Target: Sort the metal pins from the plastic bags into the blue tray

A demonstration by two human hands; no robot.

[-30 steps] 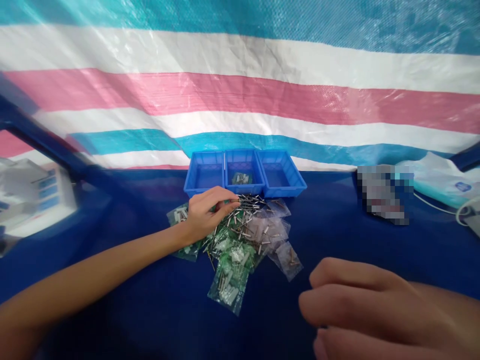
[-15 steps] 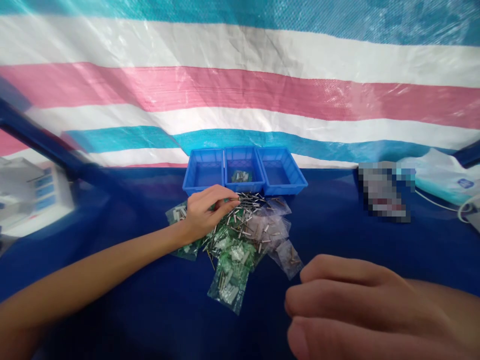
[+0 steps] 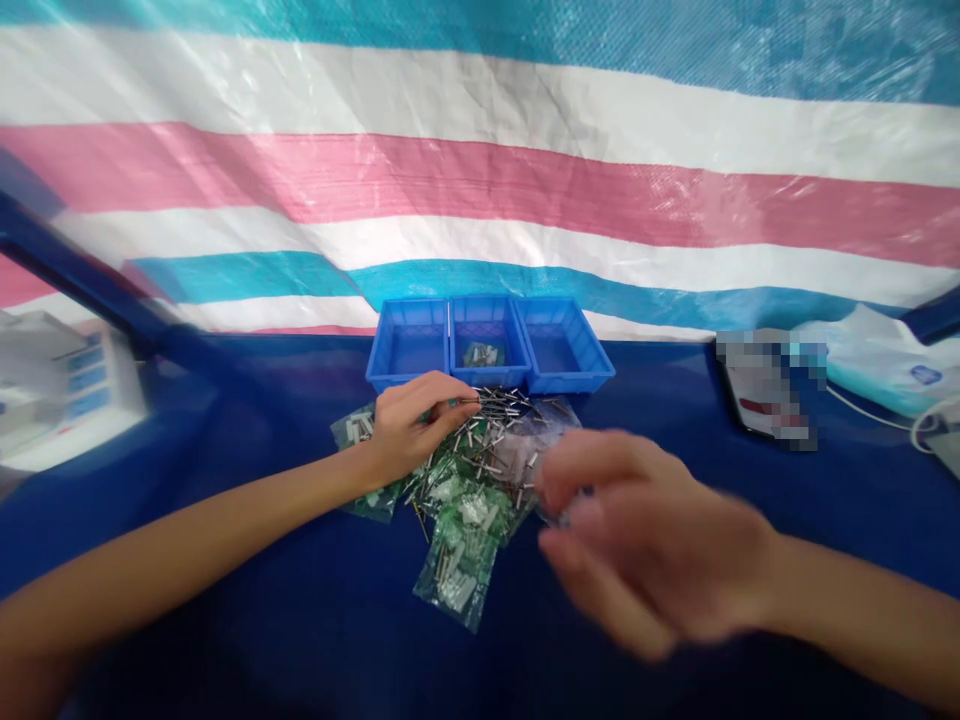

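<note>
My left hand [image 3: 420, 425] rests at the back left of a loose pile of thin metal rods [image 3: 502, 403]. Its thumb and forefinger are pinched together, and a thin metal rod [image 3: 466, 402] shows between their tips. Blurred by motion, my right hand [image 3: 645, 540] hangs over the right side of the pile; its fingers are curled, with a gap between them and the thumb, and I see nothing held. Green-tinted plastic bags [image 3: 457, 570] with short pale pieces lie at the front of the pile. Clear pinkish bags [image 3: 517, 450] lie on its right, partly behind my right hand.
Three blue bins stand side by side behind the pile; the middle bin [image 3: 487, 375] holds a small bag of parts. A phone [image 3: 757, 390], partly pixelated, and a white-blue packet [image 3: 874, 355] lie at the right. A white device [image 3: 71, 390] stands at left. Striped sheeting [image 3: 480, 180] hangs behind.
My right hand has moved away from the camera and left, toward the pile, and its thumb has parted from the fingers. The left hand stays in place, still pinching.
</note>
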